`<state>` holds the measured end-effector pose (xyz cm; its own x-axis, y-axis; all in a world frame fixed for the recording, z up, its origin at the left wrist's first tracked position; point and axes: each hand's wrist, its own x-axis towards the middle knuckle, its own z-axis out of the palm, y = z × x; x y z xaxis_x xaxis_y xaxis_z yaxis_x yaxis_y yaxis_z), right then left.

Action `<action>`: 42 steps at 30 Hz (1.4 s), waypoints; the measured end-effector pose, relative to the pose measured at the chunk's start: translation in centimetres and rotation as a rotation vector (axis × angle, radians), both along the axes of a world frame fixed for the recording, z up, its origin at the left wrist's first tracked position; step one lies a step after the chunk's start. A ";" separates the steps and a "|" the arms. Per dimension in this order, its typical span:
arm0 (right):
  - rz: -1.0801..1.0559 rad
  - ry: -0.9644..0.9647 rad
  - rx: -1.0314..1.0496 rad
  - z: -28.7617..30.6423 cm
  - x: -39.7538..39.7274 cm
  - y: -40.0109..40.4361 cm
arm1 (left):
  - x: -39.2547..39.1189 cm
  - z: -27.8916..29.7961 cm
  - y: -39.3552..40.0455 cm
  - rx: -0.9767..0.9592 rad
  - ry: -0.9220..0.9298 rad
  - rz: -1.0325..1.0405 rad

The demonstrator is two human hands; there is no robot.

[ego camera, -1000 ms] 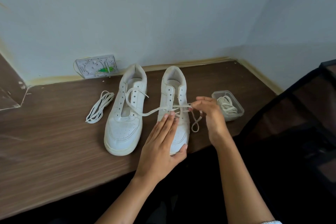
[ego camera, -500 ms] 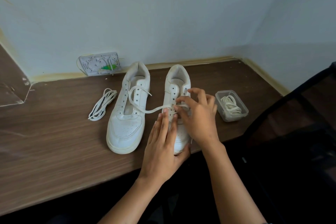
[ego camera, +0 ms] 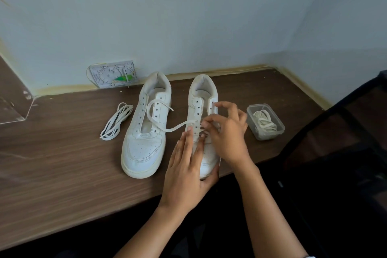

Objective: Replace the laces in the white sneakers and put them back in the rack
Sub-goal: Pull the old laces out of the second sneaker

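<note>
On the desk (ego camera: 62, 174) we note a bundled lace (ego camera: 116, 120), then the unlaced left sneaker (ego camera: 146, 130). Our left hand (ego camera: 186, 176) lies flat-fingered on the right sneaker (ego camera: 202, 100), thumb round its toe; our right hand (ego camera: 227, 132) pinches the lace (ego camera: 167, 128) at the eyelets, beside a tub of laces (ego camera: 265, 121).

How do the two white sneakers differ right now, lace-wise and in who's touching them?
The right sneaker has a lace started at its lower eyelets; the left sneaker has all its eyelets bare, with only that lace's loose end draped across it. The left hand steadies the right sneaker's toe and the right hand pinches its lace; the left sneaker lies untouched. Both are white, side by side, toes toward the person.
</note>
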<state>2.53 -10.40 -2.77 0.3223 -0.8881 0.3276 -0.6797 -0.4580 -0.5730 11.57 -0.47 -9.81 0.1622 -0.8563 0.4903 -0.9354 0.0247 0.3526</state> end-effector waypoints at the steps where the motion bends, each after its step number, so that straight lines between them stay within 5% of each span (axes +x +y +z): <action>1: 0.011 -0.085 0.067 0.3 -0.4 -0.2 | 0.0 0.0 0.0 0.004 -0.003 0.003; 5: 0.002 -0.744 0.476 2.4 -2.9 -0.6 | -0.1 0.0 0.0 0.020 -0.007 0.008; 7: -0.137 -0.878 0.486 2.7 -3.7 -0.6 | -0.2 0.1 0.0 0.020 0.000 0.004; 11: -0.260 -0.731 0.188 2.2 -3.1 -0.2 | -0.1 0.1 0.0 0.031 0.009 -0.006; 18: -0.029 0.131 -0.094 0.3 -0.4 0.5 | 0.0 0.4 -0.2 0.026 -0.003 0.003; 23: -0.055 0.052 -0.195 -0.3 0.1 0.2 | -0.1 0.4 -0.1 -0.002 -0.018 0.018; 28: -0.377 -0.560 -0.115 1.5 -1.8 -0.6 | 0.0 0.3 -0.1 0.010 -0.026 0.010; 30: -0.569 -0.665 -0.075 2.2 -3.3 -0.9 | -0.1 0.4 -0.1 0.015 -0.028 0.022; 33: -0.595 -0.546 -0.053 2.1 -4.2 -0.7 | -0.2 0.3 -0.1 0.011 -0.020 0.024; 39: -0.139 0.028 -0.162 0.8 -1.4 0.0 | -0.2 0.3 -0.2 0.012 -0.021 0.023; 42: -0.140 0.094 -0.124 -0.1 0.1 0.4 | -0.2 0.4 -0.2 0.001 -0.022 0.034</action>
